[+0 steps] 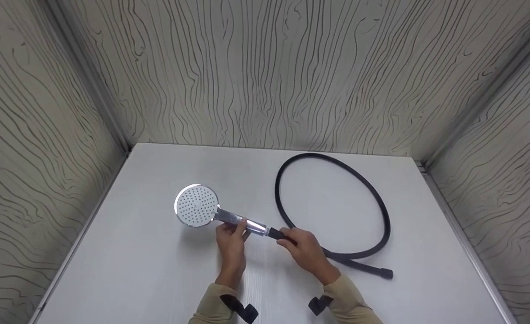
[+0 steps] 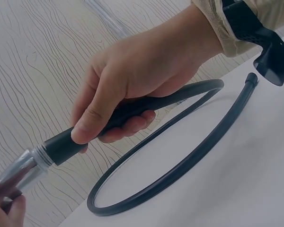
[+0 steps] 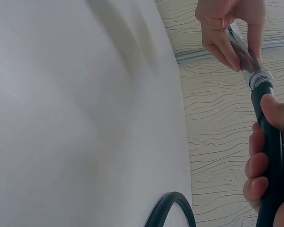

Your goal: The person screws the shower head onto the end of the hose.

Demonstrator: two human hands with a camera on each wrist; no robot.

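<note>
A chrome shower head [image 1: 197, 205] with a round, dotted white face lies to the left in the head view, its handle slanting down to the right. My left hand [image 1: 231, 245] pinches that handle between thumb and fingers. My right hand [image 1: 307, 250] grips the black end of a shower hose [image 1: 384, 211], fingers curled round it in the left wrist view. Hose end and threaded handle tip [image 3: 261, 79] meet in line, with some silver thread showing between them. How far they are joined I cannot tell. The hose loops on the table at the right, its other end [image 1: 386, 273] loose.
The white table [image 1: 130, 216] is enclosed by wood-grain panels [image 1: 265, 76] at the back and both sides. Metal rails run along its left and right edges. Black camera mounts [image 1: 240, 308] are strapped at both wrists over beige sleeves.
</note>
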